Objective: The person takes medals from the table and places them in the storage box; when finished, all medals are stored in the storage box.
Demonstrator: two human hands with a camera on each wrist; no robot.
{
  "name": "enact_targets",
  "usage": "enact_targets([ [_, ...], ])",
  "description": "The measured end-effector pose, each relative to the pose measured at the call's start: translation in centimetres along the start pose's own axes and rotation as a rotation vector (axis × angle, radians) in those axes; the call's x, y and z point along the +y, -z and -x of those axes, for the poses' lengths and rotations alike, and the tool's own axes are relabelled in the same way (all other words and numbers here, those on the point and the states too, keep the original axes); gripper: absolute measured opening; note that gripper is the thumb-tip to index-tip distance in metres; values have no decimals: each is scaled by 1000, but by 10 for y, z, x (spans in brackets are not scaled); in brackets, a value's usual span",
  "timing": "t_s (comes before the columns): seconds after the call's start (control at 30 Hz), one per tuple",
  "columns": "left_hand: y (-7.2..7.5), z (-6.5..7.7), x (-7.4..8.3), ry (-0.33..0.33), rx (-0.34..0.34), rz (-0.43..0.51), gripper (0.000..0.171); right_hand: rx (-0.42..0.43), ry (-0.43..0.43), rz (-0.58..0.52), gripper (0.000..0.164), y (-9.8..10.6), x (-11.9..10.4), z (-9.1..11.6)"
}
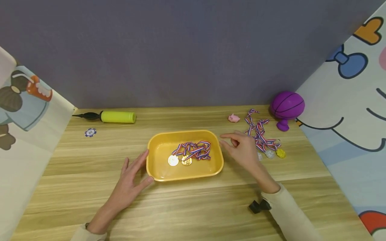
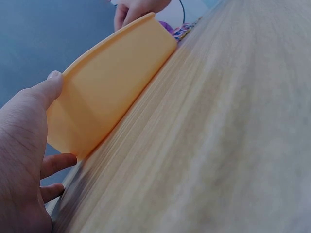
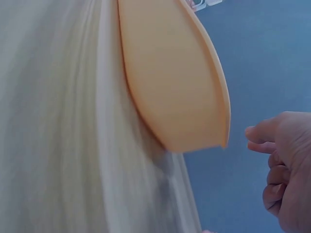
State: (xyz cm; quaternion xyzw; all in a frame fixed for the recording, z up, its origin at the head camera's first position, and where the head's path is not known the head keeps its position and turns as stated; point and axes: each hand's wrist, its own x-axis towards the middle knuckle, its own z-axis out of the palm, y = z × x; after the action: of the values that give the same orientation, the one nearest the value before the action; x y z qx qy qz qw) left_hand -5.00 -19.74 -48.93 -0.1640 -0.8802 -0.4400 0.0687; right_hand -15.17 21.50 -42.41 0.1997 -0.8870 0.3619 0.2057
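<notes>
A yellow plastic tub (image 1: 187, 177) sits mid-table, holding a silver medal (image 1: 173, 160) and a gold medal (image 1: 186, 160) with bunched red, white and blue ribbons (image 1: 197, 150). My left hand (image 1: 129, 187) is spread at the tub's left end, thumb at the near corner rim and fingers along the side. In the left wrist view, that thumb (image 2: 54, 80) lies against the tub's upper edge. Just off the right end hovers my right hand (image 1: 242, 150), holding nothing, index finger and thumb apart. Its other fingers (image 3: 276, 187) are curled in the right wrist view.
Right of my right hand lie more ribboned medals (image 1: 269, 154), partly hidden by it. Behind them are a pink pig figure (image 1: 233, 118) and a purple basketball toy (image 1: 287, 105). At back left are a green hand pump (image 1: 117, 116) and a poker chip (image 1: 90, 132). Walls enclose the table.
</notes>
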Motion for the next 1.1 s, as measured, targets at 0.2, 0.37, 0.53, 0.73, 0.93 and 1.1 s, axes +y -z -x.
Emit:
enact_targets([
  [0.2, 1, 1, 1, 7, 2, -2, 88, 56, 9, 11, 18, 14, 15, 15],
  [0.37, 1, 2, 0, 11, 1, -4, 89, 59, -24, 8, 19, 24, 24, 27],
  [0.53, 1, 2, 0, 10, 0, 2, 89, 69, -58, 38, 19, 31, 32, 38],
  [0.73, 0, 1, -1, 7, 1, 6, 89, 118, -96, 32, 24, 35, 43, 48],
  [0.93, 0, 0, -1, 2, 4, 4, 90, 155, -164, 105, 23, 39, 52, 60],
  [1.1, -1, 0, 0, -6, 7, 4, 90, 112, -236, 164, 24, 44, 58, 68],
])
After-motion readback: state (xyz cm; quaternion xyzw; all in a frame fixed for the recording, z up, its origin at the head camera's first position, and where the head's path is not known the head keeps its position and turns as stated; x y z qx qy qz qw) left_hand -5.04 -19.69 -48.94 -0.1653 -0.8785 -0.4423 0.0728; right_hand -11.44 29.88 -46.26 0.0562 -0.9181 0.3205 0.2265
